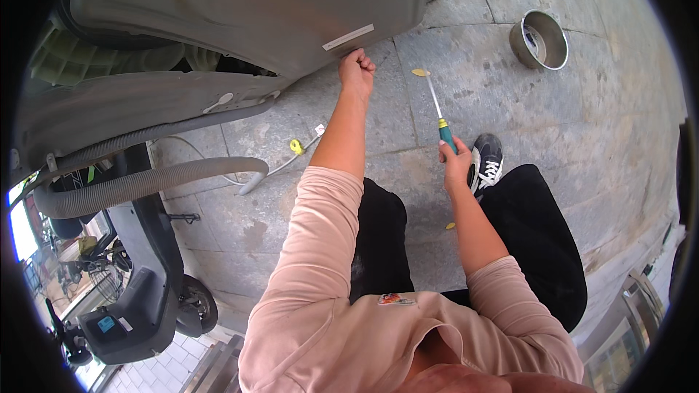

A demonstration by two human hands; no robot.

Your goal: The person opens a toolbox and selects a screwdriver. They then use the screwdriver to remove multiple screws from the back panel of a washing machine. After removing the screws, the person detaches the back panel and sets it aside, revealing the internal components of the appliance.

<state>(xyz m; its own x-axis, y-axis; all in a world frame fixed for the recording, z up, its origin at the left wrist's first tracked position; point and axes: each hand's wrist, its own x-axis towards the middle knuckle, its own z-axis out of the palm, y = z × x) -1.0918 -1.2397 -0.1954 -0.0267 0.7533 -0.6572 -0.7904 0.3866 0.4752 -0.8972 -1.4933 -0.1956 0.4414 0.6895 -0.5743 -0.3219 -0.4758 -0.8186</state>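
Note:
My left hand (357, 69), its fingers curled, is at the lower edge of a grey metal appliance cabinet (306, 5); whether it pinches something there is hidden. A white label strip is just above it. In my right hand (454, 161) is a screwdriver (445, 134) with a teal and yellow handle, its metal shaft pointing away from me over the paving. Near the shaft's tip a yellow leaf (420, 72) shows. A corrugated grey hose (153, 179) hangs from the cabinet's left part, beside an opening in its underside that shows plastic parts (104, 57).
A round metal pot (539, 41) stands on the stone paving at the upper right. A grey cable (284, 164) with a yellow tag lies left of my left arm. A dark scooter (131, 311) is at the lower left, and a metal frame (628, 327) at the lower right.

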